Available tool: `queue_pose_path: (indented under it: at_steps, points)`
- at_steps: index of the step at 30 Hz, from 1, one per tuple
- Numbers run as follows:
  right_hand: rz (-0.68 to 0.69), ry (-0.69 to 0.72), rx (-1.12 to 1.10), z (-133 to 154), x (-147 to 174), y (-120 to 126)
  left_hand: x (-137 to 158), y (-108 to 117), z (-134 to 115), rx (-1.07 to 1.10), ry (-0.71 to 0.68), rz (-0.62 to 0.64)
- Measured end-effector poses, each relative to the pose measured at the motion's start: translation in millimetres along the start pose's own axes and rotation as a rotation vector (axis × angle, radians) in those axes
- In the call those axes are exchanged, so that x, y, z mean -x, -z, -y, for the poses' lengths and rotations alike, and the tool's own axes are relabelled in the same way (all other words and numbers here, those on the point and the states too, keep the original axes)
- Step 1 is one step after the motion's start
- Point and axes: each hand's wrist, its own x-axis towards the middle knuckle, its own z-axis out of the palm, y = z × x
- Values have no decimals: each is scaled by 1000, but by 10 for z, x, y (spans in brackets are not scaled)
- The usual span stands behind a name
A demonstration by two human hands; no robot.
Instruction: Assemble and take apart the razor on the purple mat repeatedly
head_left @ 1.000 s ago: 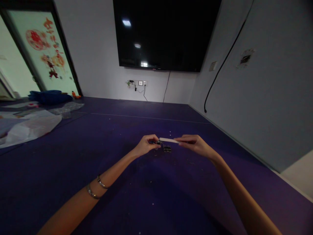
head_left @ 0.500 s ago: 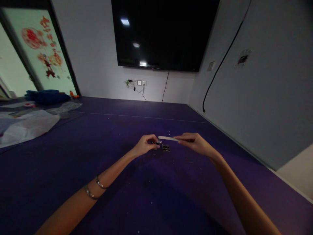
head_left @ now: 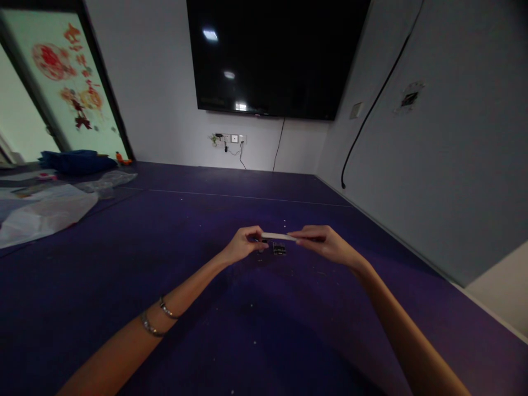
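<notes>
A flat white stick (head_left: 277, 236), much like a nail file, is pinched at its right end by my right hand (head_left: 330, 242). Its left end reaches the fingertips of my left hand (head_left: 243, 244) and looks slightly bowed. My left hand is closed in a pinch on a small dark part (head_left: 264, 241), mostly hidden behind the fingers and the stick. Just below the stick, a small dark square piece (head_left: 279, 249) with lighter lines lies on the purple surface (head_left: 264, 330). Both hands are close together, a little above that surface.
White specks are scattered over the surface. At the left lie crumpled clear plastic and white sheets (head_left: 53, 212), with a dark blue cloth bundle (head_left: 78, 161) behind them. A black cable (head_left: 369, 113) hangs down the right wall. A large TV (head_left: 276, 55) is on the far wall.
The white stick has moved left and slightly down, so its left end now meets my left fingertips and covers the shiny bit seen there before. My left hand has barely moved.
</notes>
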Motion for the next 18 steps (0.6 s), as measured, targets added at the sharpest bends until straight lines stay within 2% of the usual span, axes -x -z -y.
queue_pose_path:
  at_steps: [6, 12, 18]
  points:
    - [-63, -3, 33, -19, 5, 13, 4, -2, -11, 24, 6, 15]
    - [-6, 16, 11, 60, 4, 17, 5, -12, 7, -1, 23, 23]
    - [-56, 12, 23, 59, 4, 8, 8, -15, 9, -24, 2, 10]
